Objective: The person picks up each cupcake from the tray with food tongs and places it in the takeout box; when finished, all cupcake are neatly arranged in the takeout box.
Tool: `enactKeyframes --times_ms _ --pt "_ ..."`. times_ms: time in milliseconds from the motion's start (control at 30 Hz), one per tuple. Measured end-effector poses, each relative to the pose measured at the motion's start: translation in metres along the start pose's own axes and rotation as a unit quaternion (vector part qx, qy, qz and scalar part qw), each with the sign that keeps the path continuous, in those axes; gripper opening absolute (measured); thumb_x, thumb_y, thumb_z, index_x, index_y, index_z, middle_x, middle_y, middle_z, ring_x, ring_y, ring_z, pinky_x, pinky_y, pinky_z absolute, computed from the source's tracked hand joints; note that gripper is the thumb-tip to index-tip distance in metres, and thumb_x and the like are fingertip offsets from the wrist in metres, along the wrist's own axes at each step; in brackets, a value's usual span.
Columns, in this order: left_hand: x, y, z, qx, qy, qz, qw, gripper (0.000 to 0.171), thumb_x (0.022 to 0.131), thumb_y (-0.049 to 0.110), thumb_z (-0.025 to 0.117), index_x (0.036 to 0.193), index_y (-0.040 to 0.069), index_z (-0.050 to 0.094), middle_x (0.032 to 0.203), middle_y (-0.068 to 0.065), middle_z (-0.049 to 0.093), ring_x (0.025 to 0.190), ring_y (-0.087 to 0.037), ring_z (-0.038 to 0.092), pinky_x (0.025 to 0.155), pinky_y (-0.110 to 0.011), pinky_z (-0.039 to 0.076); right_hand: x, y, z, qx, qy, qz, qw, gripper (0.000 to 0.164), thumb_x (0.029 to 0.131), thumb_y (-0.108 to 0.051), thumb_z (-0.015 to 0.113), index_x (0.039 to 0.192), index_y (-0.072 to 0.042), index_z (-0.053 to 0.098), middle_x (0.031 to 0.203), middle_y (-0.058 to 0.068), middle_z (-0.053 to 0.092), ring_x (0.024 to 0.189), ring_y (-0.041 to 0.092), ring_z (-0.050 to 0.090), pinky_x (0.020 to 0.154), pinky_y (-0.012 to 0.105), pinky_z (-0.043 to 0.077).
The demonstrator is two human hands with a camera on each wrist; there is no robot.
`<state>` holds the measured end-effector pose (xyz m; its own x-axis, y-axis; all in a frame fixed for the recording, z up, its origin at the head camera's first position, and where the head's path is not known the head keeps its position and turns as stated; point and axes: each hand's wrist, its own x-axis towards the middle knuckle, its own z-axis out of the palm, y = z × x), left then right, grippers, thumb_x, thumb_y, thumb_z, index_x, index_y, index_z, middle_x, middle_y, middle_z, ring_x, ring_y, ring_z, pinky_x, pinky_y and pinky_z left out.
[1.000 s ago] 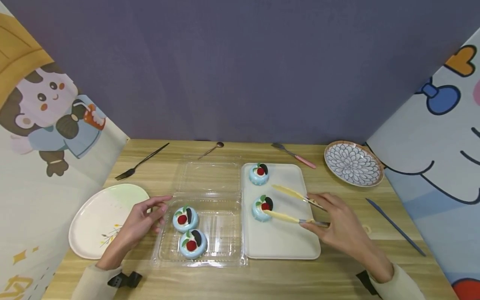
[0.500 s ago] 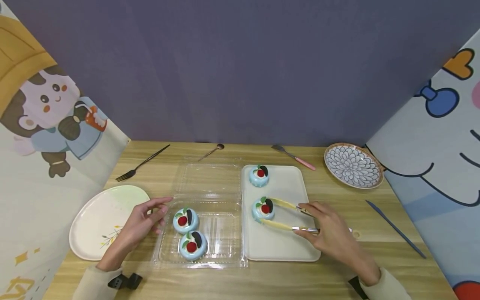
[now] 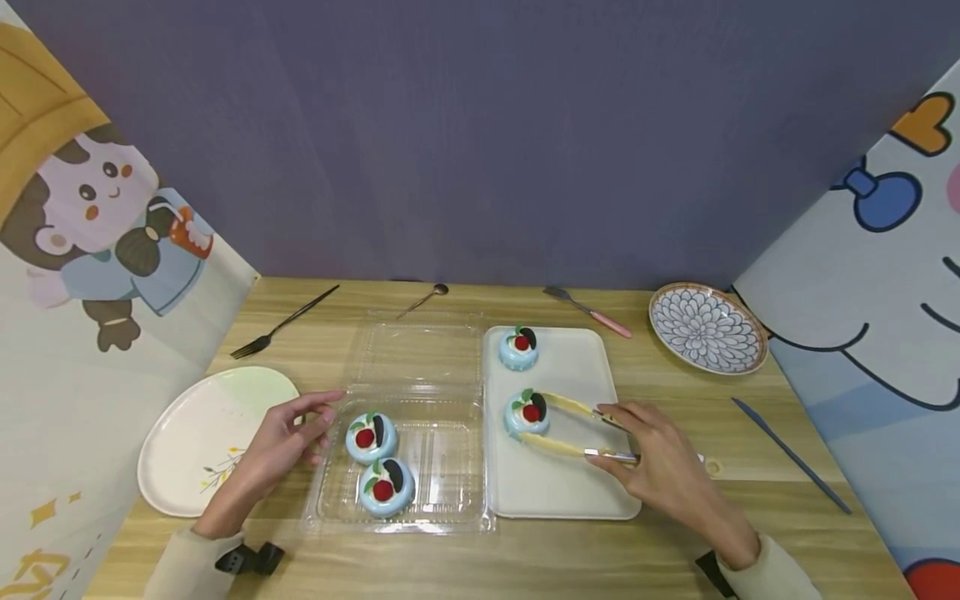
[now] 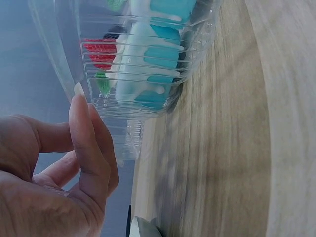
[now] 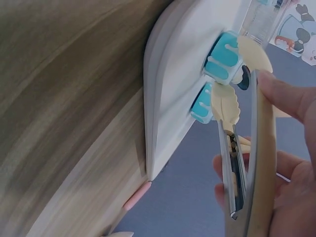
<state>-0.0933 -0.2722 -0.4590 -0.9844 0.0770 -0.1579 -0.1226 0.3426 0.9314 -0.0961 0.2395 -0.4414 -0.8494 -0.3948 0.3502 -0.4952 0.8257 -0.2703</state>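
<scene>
My right hand (image 3: pixel 667 467) holds a pair of food tongs (image 3: pixel 558 447) with cream-coloured tips and steel arms. The tips stand apart, one on either side of a small blue cake (image 3: pixel 517 423) topped with a raspberry, a dark cookie and green leaves. That cake sits on a white rectangular tray (image 3: pixel 577 487), and a matching cake (image 3: pixel 517 358) stands farther back on it. Two more such cakes (image 3: pixel 385 493) lie in the left half of a clear plastic clamshell box (image 3: pixel 450 508) with its lid folded back. Loosely bent, my left hand (image 3: pixel 281 437) has its fingertips at the box's left rim.
A white plate (image 3: pixel 180 442) with a floral sprig stands at left. Along the back lie a black fork (image 3: pixel 281 327), a small spoon (image 3: pixel 423 300) and a pink-handled utensil (image 3: pixel 592 314). A petal-patterned plate (image 3: pixel 705 325) and a dark blue knife (image 3: pixel 787 454) are at right.
My right hand has moved left with the tongs, and their tips have come from over the tray to both sides of the nearer tray cake. The left hand has stayed in place.
</scene>
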Motion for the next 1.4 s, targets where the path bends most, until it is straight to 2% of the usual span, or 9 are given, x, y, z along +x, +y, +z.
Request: enactKeyframes --times_ms 300,633,867,1067,1267,1400 --pt "0.0 0.005 0.0 -0.005 -0.002 0.001 1.0 0.039 0.101 0.02 0.056 0.137 0.004 0.055 0.107 -0.015 0.055 0.067 -0.007 0.061 0.05 -0.033 0.06 0.008 0.003 -0.008 0.001 0.02 0.007 1.0 0.065 0.071 -0.047 0.086 0.123 -0.013 0.067 0.115 0.001 0.067 0.104 0.025 0.065 0.085 0.044 0.059" --pt "0.001 0.004 -0.002 -0.002 -0.003 0.001 1.0 0.04 0.101 0.022 0.055 0.137 0.004 0.054 0.105 -0.012 0.055 0.067 -0.007 0.061 0.051 -0.032 0.06 0.028 -0.01 -0.026 0.012 0.061 -0.029 0.998 0.068 0.069 -0.043 0.087 0.126 -0.012 0.066 0.117 0.0 0.067 0.104 0.02 0.063 0.084 0.038 0.056" --pt "0.001 0.006 -0.002 -0.013 -0.007 0.006 0.9999 0.041 0.101 0.023 0.056 0.138 0.004 0.053 0.106 -0.012 0.055 0.067 -0.007 0.061 0.05 -0.031 0.06 0.043 -0.034 -0.029 0.041 0.036 -0.045 0.997 0.067 0.073 -0.046 0.084 0.13 -0.018 0.063 0.12 -0.005 0.065 0.108 0.015 0.061 0.089 0.034 0.055" --pt "0.002 0.006 -0.002 -0.014 -0.01 0.001 0.9998 0.042 0.101 0.023 0.056 0.139 0.004 0.052 0.106 -0.011 0.055 0.067 -0.007 0.061 0.05 -0.031 0.06 0.056 -0.058 -0.018 0.06 0.013 -0.095 0.994 0.066 0.075 -0.048 0.082 0.13 -0.018 0.063 0.122 -0.006 0.064 0.104 0.013 0.062 0.087 0.037 0.057" --pt "0.002 0.004 -0.001 -0.012 -0.013 -0.006 0.9998 0.042 0.101 0.023 0.055 0.139 0.005 0.052 0.107 -0.012 0.055 0.067 -0.007 0.061 0.051 -0.031 0.06 0.067 -0.079 -0.004 0.046 -0.027 -0.132 0.99 0.062 0.077 -0.051 0.08 0.128 -0.02 0.064 0.122 -0.011 0.063 0.1 0.009 0.061 0.086 0.031 0.055" --pt "0.002 0.004 -0.001 -0.012 -0.011 -0.006 0.9999 0.042 0.101 0.023 0.056 0.139 0.006 0.053 0.107 -0.013 0.056 0.067 -0.007 0.061 0.051 -0.032 0.061 0.07 -0.089 0.005 0.024 -0.046 -0.147 0.988 0.063 0.076 -0.05 0.08 0.128 -0.02 0.063 0.121 -0.01 0.064 0.096 0.009 0.06 0.082 0.029 0.054"
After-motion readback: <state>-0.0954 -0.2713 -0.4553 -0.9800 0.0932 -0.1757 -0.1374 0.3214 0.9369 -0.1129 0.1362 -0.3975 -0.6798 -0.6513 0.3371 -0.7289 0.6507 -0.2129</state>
